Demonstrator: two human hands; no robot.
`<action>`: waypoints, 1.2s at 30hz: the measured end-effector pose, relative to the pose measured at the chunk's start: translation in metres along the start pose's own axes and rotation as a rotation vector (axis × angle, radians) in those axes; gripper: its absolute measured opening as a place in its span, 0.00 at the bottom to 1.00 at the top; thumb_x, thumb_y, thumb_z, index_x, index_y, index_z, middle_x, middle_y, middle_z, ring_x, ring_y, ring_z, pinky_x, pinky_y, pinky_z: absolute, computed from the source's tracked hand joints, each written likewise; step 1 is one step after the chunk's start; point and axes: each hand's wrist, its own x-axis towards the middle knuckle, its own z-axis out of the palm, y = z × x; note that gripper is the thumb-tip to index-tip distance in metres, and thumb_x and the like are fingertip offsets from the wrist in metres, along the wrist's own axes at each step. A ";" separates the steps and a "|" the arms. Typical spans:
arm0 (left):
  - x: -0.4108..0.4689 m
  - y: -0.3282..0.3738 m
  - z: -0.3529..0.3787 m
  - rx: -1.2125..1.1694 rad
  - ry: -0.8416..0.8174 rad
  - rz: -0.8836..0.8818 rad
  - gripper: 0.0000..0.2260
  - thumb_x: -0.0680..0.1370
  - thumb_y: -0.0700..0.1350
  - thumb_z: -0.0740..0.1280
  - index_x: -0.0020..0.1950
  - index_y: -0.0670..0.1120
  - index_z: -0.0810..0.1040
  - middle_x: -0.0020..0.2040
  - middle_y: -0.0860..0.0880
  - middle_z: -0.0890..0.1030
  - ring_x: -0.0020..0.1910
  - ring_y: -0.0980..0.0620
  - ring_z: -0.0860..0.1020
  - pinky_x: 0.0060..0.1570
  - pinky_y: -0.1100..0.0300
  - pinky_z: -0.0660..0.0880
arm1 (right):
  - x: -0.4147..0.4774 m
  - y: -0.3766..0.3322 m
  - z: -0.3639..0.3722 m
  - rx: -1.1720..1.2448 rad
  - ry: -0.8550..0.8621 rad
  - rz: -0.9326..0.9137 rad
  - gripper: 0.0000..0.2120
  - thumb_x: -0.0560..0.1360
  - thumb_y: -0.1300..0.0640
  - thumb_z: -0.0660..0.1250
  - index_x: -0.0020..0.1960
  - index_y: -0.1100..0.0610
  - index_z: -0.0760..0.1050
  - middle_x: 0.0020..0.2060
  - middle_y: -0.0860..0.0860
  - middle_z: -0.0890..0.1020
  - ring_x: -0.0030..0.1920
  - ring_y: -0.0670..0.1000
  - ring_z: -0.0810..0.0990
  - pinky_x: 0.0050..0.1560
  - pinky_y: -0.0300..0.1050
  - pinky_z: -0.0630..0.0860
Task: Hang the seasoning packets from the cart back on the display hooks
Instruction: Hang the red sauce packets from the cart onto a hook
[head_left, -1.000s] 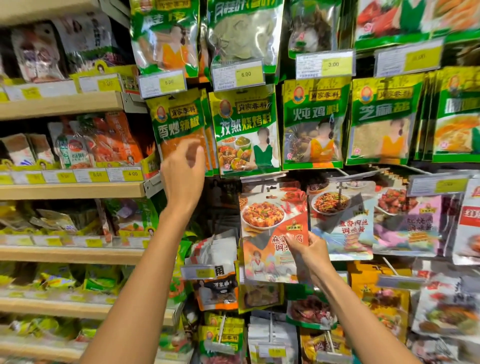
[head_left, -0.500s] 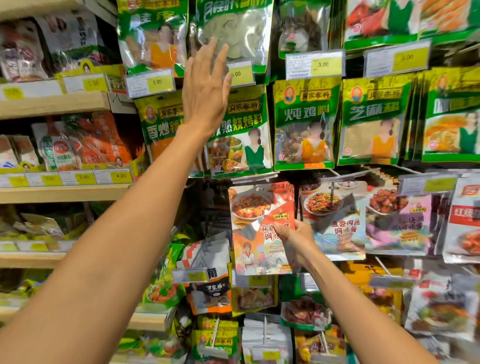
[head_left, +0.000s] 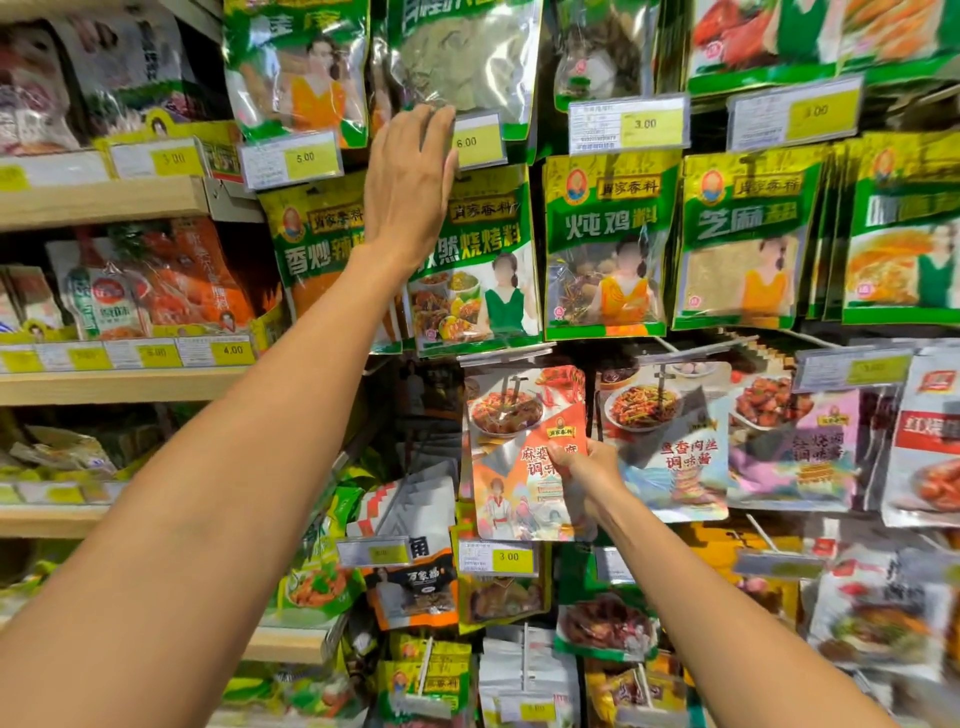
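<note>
Shop wall (head_left: 415, 395), hooks (head_left: 658, 382) full. R hand (head_left: 582, 467) pinches red packet (head_left: 519, 441) centre frame; L hand (head_left: 410, 176), fingers (head_left: 426, 124) together, touches price tag (head_left: 475, 141) upper centre. Risk: hole misses hook, packet drops.

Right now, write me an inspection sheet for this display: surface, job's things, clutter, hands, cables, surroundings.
Surface: display hooks full of hanging packets; wooden shelves on the left.
Job's things: red seasoning packet held up against the middle row; whether it sits on a hook is unclear.
Clutter: fanned white packets down-left of it.
Hands: left hand reaches up to the 6.00 price tag, grip unclear; right hand pinches the red seasoning packet's right edge.
Cables: nothing seen.
Surroundings: green packets hang in the row above.
</note>
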 end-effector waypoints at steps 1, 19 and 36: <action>-0.001 -0.001 0.001 -0.005 0.004 0.000 0.20 0.82 0.47 0.50 0.72 0.41 0.63 0.67 0.41 0.70 0.65 0.44 0.68 0.68 0.54 0.61 | 0.004 0.001 0.002 0.002 0.017 0.005 0.05 0.73 0.67 0.69 0.40 0.61 0.77 0.39 0.56 0.81 0.35 0.49 0.79 0.32 0.41 0.75; -0.005 0.001 0.004 -0.015 0.033 0.010 0.20 0.82 0.46 0.53 0.73 0.41 0.62 0.69 0.41 0.69 0.68 0.45 0.66 0.72 0.53 0.57 | 0.019 -0.001 0.019 -0.397 0.196 -0.008 0.14 0.78 0.58 0.63 0.57 0.67 0.76 0.55 0.64 0.80 0.56 0.63 0.77 0.54 0.50 0.73; -0.157 0.123 -0.017 -0.644 0.037 -0.034 0.10 0.80 0.38 0.59 0.55 0.36 0.77 0.49 0.39 0.80 0.49 0.41 0.77 0.51 0.52 0.70 | -0.091 0.005 -0.103 -0.365 0.208 -0.386 0.08 0.79 0.57 0.62 0.48 0.58 0.79 0.45 0.55 0.84 0.46 0.54 0.81 0.46 0.42 0.75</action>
